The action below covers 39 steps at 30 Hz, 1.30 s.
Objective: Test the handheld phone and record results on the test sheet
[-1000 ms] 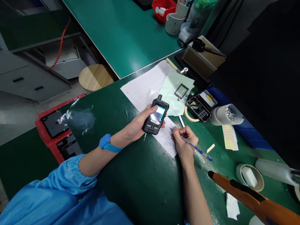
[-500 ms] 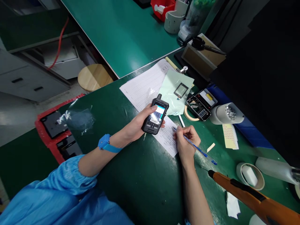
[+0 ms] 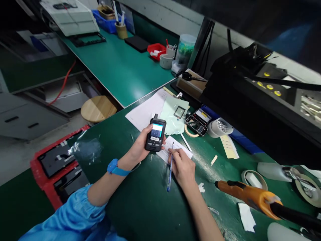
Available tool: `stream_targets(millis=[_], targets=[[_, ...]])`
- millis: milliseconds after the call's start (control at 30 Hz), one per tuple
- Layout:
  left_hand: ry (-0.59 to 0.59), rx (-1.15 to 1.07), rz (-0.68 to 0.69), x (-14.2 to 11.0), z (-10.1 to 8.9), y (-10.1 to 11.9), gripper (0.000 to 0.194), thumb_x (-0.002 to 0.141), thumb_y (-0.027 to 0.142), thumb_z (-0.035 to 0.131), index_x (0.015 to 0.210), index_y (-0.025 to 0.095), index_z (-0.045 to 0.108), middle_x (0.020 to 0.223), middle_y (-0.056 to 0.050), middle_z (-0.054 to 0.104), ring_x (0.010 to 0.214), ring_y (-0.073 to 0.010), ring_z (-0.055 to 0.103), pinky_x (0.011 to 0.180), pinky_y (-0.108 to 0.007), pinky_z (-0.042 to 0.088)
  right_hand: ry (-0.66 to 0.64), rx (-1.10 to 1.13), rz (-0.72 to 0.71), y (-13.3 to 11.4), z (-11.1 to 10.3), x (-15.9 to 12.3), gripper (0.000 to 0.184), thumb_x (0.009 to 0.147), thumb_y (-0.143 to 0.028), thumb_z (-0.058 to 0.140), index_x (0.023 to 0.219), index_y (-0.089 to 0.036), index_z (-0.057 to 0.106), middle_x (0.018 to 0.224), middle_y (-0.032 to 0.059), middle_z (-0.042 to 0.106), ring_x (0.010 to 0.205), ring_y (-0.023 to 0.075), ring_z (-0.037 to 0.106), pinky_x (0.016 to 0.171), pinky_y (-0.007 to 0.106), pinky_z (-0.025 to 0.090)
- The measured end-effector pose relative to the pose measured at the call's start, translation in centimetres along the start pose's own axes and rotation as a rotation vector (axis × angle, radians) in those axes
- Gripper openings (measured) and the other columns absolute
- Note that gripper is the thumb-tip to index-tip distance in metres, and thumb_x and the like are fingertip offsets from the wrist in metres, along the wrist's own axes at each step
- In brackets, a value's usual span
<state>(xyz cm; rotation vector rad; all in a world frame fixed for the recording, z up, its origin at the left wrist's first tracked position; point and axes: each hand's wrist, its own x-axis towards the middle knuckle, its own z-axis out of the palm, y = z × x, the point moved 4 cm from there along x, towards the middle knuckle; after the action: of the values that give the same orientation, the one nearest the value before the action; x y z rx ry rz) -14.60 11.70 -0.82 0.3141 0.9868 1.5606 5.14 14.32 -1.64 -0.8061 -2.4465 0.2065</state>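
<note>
My left hand [image 3: 140,144] is wrapped round a black handset [image 3: 155,135] with a stub antenna, a lit screen and a few keys below it. The thumb rests along the screen's left edge. Between the fingers of my right hand [image 3: 183,165] is a blue ballpoint pen [image 3: 171,170], one end pointing up near the handset and the other toward me. Under that hand lies a small sheet of paper with writing [image 3: 164,154]. A white stick [image 3: 186,142] lies across the sheet's far side.
Beyond the handset are a large paper sheet [image 3: 142,112], a pale green bag [image 3: 170,124] with a small screen part [image 3: 179,112], and an opened handset case [image 3: 197,122]. An orange electric screwdriver [image 3: 247,194] lies at right. A red tray [image 3: 37,180] stands at left.
The view has tilted up, showing more of the back bench. My right hand has turned the pen, so its length now points toward me, and sits closer to the handset.
</note>
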Motion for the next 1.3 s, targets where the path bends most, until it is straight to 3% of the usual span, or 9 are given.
stream_targets(millis=[133, 333, 533, 667, 767, 833, 1033, 1300], targets=[[0.018, 0.014, 0.021, -0.1, 0.3, 0.1, 0.052, 0.094, 0.058, 0.078, 0.120, 0.014, 0.073, 0.084, -0.010, 0.083, 0.073, -0.0243, 0.082, 0.064, -0.032, 0.070, -0.093, -0.132, 0.001, 0.1, 0.6, -1.4, 0.045, 0.113, -0.013, 0.049, 0.148, -0.026, 0.076, 0.114, 0.0116, 0.079, 0.098, 0.0228, 0.075, 0.075, 0.027, 0.058], [0.070, -0.016, -0.010, -0.6, 1.2, 0.4, 0.039, 0.098, 0.050, 0.073, 0.113, 0.014, 0.074, 0.078, -0.008, 0.082, 0.064, -0.0221, 0.080, 0.059, -0.030, 0.069, -0.029, -0.181, 0.101, 1.8, 0.8, -0.5, 0.061, 0.109, -0.007, 0.043, 0.164, -0.023, 0.064, 0.125, 0.0139, 0.079, 0.101, 0.0267, 0.073, 0.082, 0.035, 0.062], [0.106, -0.039, 0.017, -1.0, 1.7, 1.2, 0.032, 0.103, 0.046, 0.067, 0.111, 0.015, 0.073, 0.076, -0.007, 0.081, 0.062, -0.0201, 0.078, 0.058, -0.028, 0.069, 0.052, -0.121, 0.060, -0.1, 0.3, -2.9, 0.038, 0.115, -0.021, 0.049, 0.138, -0.020, 0.079, 0.119, 0.0137, 0.083, 0.105, 0.0263, 0.077, 0.093, 0.038, 0.060], [0.093, -0.039, 0.024, -1.0, 1.5, 1.3, 0.036, 0.102, 0.051, 0.069, 0.108, 0.016, 0.073, 0.075, -0.006, 0.080, 0.063, -0.0204, 0.079, 0.061, -0.029, 0.069, -0.003, -0.119, 0.071, -1.1, 1.3, -4.0, 0.044, 0.117, -0.029, 0.050, 0.156, -0.023, 0.068, 0.143, 0.0156, 0.080, 0.132, 0.0289, 0.075, 0.119, 0.047, 0.053], [0.082, -0.025, 0.003, -0.9, 1.5, 1.2, 0.040, 0.100, 0.055, 0.071, 0.106, 0.015, 0.074, 0.073, -0.006, 0.079, 0.063, -0.0221, 0.080, 0.063, -0.031, 0.070, -0.027, -0.162, 0.090, -1.1, 2.1, -3.5, 0.051, 0.118, -0.036, 0.048, 0.166, -0.021, 0.059, 0.158, 0.0185, 0.073, 0.145, 0.0310, 0.070, 0.127, 0.051, 0.047], [0.081, -0.019, -0.009, -0.8, 1.6, 1.1, 0.040, 0.099, 0.055, 0.073, 0.104, 0.015, 0.074, 0.072, -0.006, 0.079, 0.062, -0.0223, 0.080, 0.062, -0.031, 0.070, -0.006, -0.190, 0.103, -0.8, 2.2, -3.1, 0.052, 0.119, -0.038, 0.046, 0.165, -0.019, 0.060, 0.160, 0.0203, 0.071, 0.146, 0.0319, 0.069, 0.127, 0.052, 0.047], [0.101, -0.038, -0.005, -0.5, 1.5, 0.9, 0.037, 0.102, 0.052, 0.071, 0.097, 0.015, 0.073, 0.071, -0.007, 0.079, 0.055, -0.0190, 0.077, 0.057, -0.027, 0.067, 0.019, -0.221, 0.089, -0.7, 1.5, -3.4, 0.043, 0.118, -0.036, 0.048, 0.151, -0.019, 0.070, 0.140, 0.0197, 0.080, 0.127, 0.0323, 0.073, 0.115, 0.049, 0.051], [0.112, -0.038, 0.012, -0.3, 1.3, 1.0, 0.040, 0.103, 0.055, 0.070, 0.099, 0.015, 0.073, 0.069, -0.006, 0.078, 0.057, -0.0186, 0.077, 0.058, -0.026, 0.065, 0.025, -0.320, 0.101, -1.1, 2.2, -3.2, 0.047, 0.118, -0.039, 0.048, 0.153, -0.020, 0.071, 0.148, 0.0224, 0.076, 0.129, 0.0346, 0.070, 0.110, 0.050, 0.051]])
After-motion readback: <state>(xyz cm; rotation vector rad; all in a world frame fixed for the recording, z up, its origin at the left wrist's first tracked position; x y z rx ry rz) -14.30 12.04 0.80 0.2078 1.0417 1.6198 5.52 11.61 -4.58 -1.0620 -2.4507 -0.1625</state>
